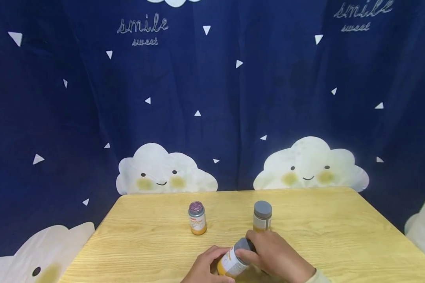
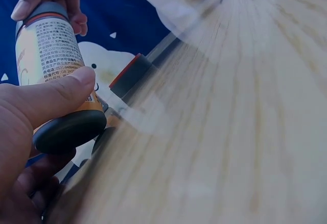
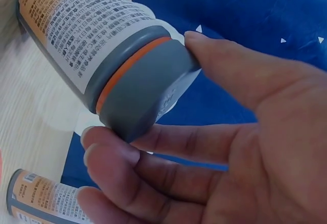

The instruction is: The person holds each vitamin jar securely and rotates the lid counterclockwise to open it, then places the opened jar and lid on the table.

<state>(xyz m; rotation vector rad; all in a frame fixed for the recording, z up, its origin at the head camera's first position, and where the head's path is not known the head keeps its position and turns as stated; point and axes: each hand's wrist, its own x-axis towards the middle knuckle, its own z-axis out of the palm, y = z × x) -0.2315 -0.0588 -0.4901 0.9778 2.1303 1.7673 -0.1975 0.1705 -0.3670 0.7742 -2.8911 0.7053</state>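
Observation:
A supplement bottle (image 1: 232,262) with a grey cap, white label and orange lower band is held tilted near the table's front edge. My left hand (image 1: 205,268) grips its body, the thumb (image 2: 71,89) lying across the label in the left wrist view. My right hand (image 1: 275,253) holds the grey cap (image 3: 153,83), with the thumb on one side and fingers on the other. An orange ring shows between cap and bottle in the right wrist view. Just beyond my right hand stands a second bottle (image 1: 261,224), capped in grey, its lower part overlapped by that hand.
Farther left, a third bottle (image 1: 197,222) with a purple speckled top stands upright on the light wooden table (image 1: 148,236). A dark blue curtain (image 1: 184,78) with white clouds and triangles hangs behind the table's far edge.

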